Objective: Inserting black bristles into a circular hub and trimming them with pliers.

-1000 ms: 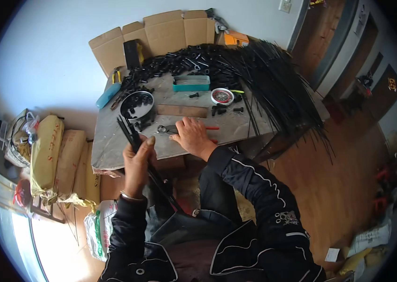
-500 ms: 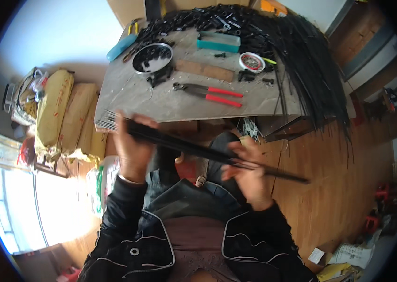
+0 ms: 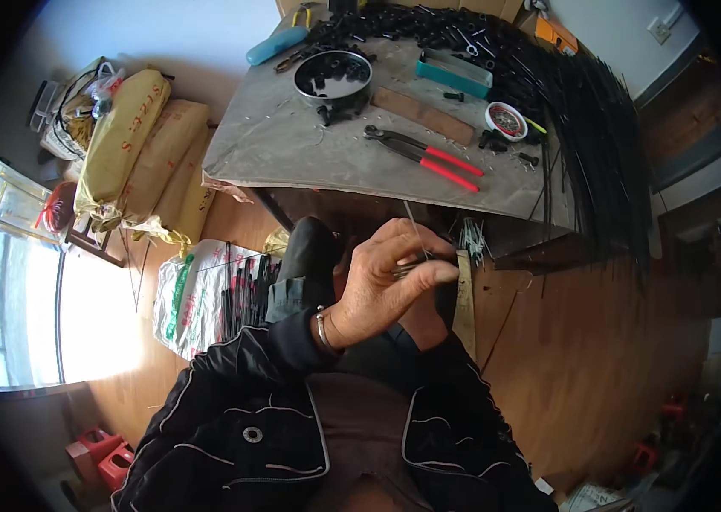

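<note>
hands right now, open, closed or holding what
Left hand: closed, holding thin rods.
Right hand: mostly hidden behind the left; open or closed cannot be told.

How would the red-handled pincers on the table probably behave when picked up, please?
The red-handled pincers would probably feel stiff and weighted toward their metal-looking head. Lying flat on the table, handles spread, they seem unlikely to roll. Held by one handle, they might swing open or shut, since the handles appear joined near the head.
</note>
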The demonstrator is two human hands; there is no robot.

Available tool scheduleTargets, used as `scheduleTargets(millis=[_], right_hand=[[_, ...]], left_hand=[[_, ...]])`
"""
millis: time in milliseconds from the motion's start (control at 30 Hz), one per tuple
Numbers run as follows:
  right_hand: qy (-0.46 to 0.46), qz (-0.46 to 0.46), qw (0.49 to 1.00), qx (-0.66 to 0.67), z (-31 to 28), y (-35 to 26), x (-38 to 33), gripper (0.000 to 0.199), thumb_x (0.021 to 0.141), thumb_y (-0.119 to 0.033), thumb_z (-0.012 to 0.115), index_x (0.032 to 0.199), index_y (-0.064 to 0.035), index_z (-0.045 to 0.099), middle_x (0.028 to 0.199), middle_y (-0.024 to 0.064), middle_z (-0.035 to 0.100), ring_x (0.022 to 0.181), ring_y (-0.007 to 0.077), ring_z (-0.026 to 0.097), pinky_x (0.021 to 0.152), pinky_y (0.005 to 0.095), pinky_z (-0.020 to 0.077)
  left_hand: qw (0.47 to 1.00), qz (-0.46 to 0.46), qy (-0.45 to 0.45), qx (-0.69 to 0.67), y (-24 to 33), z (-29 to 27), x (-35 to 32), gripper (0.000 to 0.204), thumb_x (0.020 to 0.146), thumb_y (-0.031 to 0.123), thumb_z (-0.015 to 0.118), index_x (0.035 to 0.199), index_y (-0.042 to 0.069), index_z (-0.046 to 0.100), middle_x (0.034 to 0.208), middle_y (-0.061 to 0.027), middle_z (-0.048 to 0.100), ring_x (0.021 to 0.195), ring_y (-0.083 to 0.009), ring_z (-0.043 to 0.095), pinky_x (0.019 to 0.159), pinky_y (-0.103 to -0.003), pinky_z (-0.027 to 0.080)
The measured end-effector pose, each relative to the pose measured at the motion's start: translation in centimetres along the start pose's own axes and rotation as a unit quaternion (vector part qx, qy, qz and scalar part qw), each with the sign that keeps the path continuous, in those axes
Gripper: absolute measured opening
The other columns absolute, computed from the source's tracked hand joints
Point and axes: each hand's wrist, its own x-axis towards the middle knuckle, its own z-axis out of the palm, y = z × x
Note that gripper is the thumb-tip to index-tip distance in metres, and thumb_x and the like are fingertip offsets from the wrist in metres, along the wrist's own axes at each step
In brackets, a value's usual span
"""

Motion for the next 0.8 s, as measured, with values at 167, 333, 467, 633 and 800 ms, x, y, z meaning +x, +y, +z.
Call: scheduleTargets(millis=[167,333,467,633,800], right_hand=[[-0.031,0.076,0.997,0.012,2.9,-0.1,0.2,0.019,0.087,-0.022,0.065,0.089,-0.0042,0.059,0.083,0.0169,0.063,0.078,0.0351,0.062,0.065,0.0415,0.0487],[-0.088,0.142,0.985,0.028,0.8,-4.0,1.7,0.025,0.085,-0.023,0.069,0.095,-0.0016,0.059,0.076,0.0083,0.061,0.069,0.0156,0.06,0.064,0.0306,0.048],[-0.084,0.219,0.932,0.276,-1.1,-5.1,3.3,0.02,0.089,-0.017,0.065,0.099,0.0,0.063,0.08,0.0001,0.063,0.072,0.0059,0.054,0.061,0.0234,0.0431],[-0.062,0.182,0.951,0.241,-1.2,-5.1,3.3,0.017,0.088,-0.018,0.068,0.092,-0.0016,0.063,0.077,-0.0024,0.06,0.071,0.0038,0.051,0.062,0.0212,0.0413],[-0.052,0.16,0.946,0.276,-1.9,-5.7,3.3,0.019,0.087,-0.019,0.071,0.088,-0.0022,0.062,0.076,-0.0041,0.057,0.072,0.0028,0.049,0.064,0.0201,0.0394]], left_hand=[[0.993,-0.07,0.068,0.062,-0.7,-1.4,-1.2,0.027,0.089,0.016,0.065,0.11,0.001,0.064,0.099,-0.0063,0.057,0.087,-0.0129,0.055,0.076,-0.026,0.044],[0.977,-0.189,0.081,-0.061,-2.3,-3.9,-1.3,0.03,0.097,0.019,0.053,0.119,-0.002,0.059,0.101,-0.0038,0.055,0.093,-0.0096,0.052,0.08,-0.023,0.042],[0.989,-0.136,-0.043,-0.029,-3.0,-6.3,-0.7,0.034,0.098,0.02,0.052,0.123,-0.003,0.056,0.102,-0.0053,0.054,0.096,-0.0117,0.052,0.083,-0.025,0.043],[0.978,-0.187,-0.078,-0.043,-2.9,-6.4,-0.5,0.038,0.097,0.024,0.056,0.122,-0.004,0.057,0.1,-0.0048,0.055,0.094,-0.012,0.053,0.084,-0.026,0.044],[0.966,-0.217,-0.042,-0.135,-4.1,-5.6,-1.1,0.038,0.093,0.026,0.062,0.121,0.001,0.054,0.099,-0.002,0.055,0.093,-0.0097,0.053,0.084,-0.025,0.044]])
